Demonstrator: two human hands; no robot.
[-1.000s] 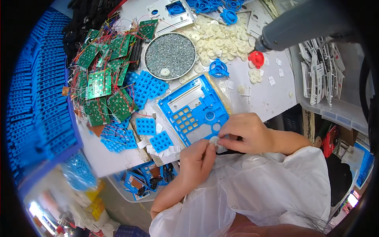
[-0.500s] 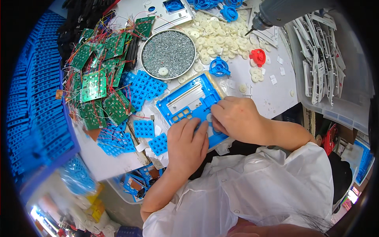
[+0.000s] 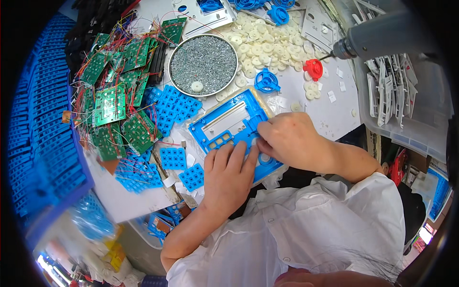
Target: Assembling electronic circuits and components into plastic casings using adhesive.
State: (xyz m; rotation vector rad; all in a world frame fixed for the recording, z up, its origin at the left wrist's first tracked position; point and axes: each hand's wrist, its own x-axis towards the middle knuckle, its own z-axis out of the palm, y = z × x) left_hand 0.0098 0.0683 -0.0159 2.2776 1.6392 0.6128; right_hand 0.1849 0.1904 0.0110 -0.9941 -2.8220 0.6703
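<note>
Cluttered white tabletop seen from above through a fisheye lens, crowded with small assembly parts. At its near edge a blue plastic faceplate — a flat panel with a long window slot and a grid of small square openings — is lying on a clear plastic bag, tilted diagonally. The person's left hand is pressing flat on the panel's lower part, fingers together and spread over it, not closed around anything. The right hand is curling over the panel's lower right corner, fingertips pinching together there; whether they are clamping a small piece cannot be told. The panel is looking light, thin and stiff, probably a little flexible across the cut-outs and smooth enough to slide on the bag, so holding it by the solid outer border seems safest. Just left are lying blue rubber keypads, soft and floppy, and beyond them green circuit boards with tangled coloured wires. Behind the panel are sitting a round metal dish of screws, a heap of white plastic discs, a blue ring part and a red cap. A grey power screwdriver is hanging over the far right — close above the working space.
</note>
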